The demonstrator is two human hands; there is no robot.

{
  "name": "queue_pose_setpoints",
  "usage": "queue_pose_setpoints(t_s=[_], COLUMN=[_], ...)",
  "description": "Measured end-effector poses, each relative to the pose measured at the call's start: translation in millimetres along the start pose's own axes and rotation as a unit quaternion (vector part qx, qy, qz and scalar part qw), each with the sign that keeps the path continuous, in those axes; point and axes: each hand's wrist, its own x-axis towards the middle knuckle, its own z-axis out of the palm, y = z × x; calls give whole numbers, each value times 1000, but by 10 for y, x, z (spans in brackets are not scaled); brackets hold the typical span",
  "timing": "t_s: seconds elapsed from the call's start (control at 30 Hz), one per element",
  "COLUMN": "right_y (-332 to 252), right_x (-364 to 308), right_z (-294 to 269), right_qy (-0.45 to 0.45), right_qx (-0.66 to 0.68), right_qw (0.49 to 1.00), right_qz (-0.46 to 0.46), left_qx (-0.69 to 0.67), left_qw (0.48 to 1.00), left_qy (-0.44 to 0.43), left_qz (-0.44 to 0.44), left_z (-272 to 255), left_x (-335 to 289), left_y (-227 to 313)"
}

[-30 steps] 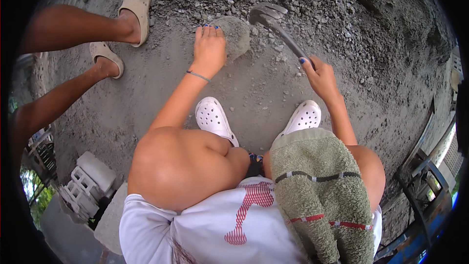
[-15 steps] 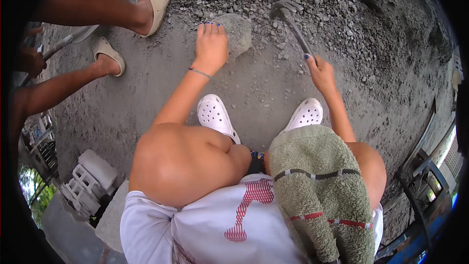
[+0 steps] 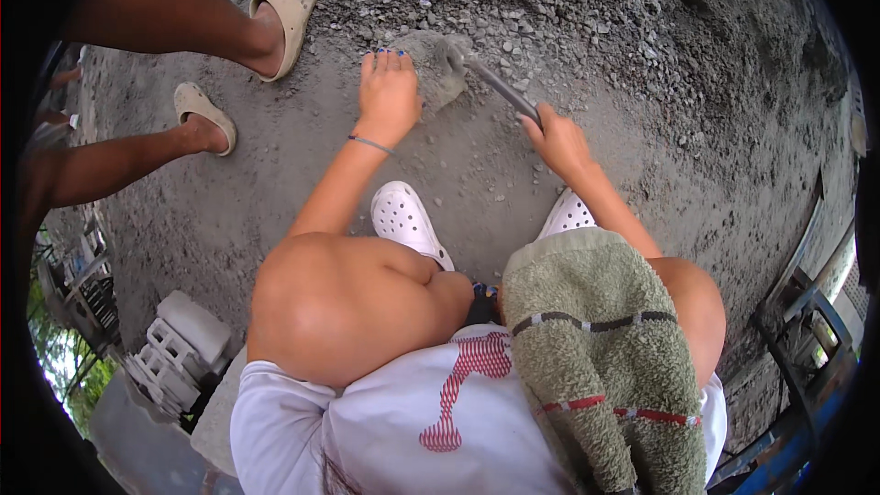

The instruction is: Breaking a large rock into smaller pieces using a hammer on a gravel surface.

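Observation:
My left hand [image 3: 389, 99] holds the left side of a grey, dust-covered stone [image 3: 444, 90] on the ground, its fingers lying along the edge and its thumb at the near side. My right hand [image 3: 561, 139] is wrapped round the dark handle of a hammer [image 3: 500, 84]. The hammer's head is blurred and lies over the upper right part of the stone; whether it touches is hard to make out. Bits of gravel [image 3: 550, 23] are strewn just beyond the stone.
At the left stands another person, whose legs and beige clog [image 3: 291, 9] show close to my left hand. My white clogs [image 3: 410, 222] are planted below the stone. A green towel [image 3: 596, 312] covers my right knee. Hollow concrete blocks [image 3: 170, 357] lie at lower left, and a blue metal frame [image 3: 807, 385] at lower right.
My right hand has swung the hammer left and down, from above the gravel to the stone. My left hand has shifted slightly left. The other person's shovel has gone out of sight.

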Motion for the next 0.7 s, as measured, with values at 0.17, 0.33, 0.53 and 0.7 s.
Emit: queue_pose_setpoints(t_s=[0.17, 0.33, 0.53, 0.7], right_y=[-231, -590, -237, 150], right_x=[-41, -144, -155, -209], right_z=[-484, -1245, -367, -41], right_qy=[15, 136, 118, -9], right_qx=[114, 309, 237, 141], right_qw=[993, 925, 955, 988], right_qz=[-21, -177, -136, 63], left_qx=[-13, -14, -21, -36], left_qw=[1000, 999, 999, 999], left_qy=[15, 43, 34, 28], left_qz=[-3, 7, -6, 9], left_z=[-102, -96, -86, -151], left_x=[-101, -20, -61, 56], left_y=[-37, -37, -52, 112])
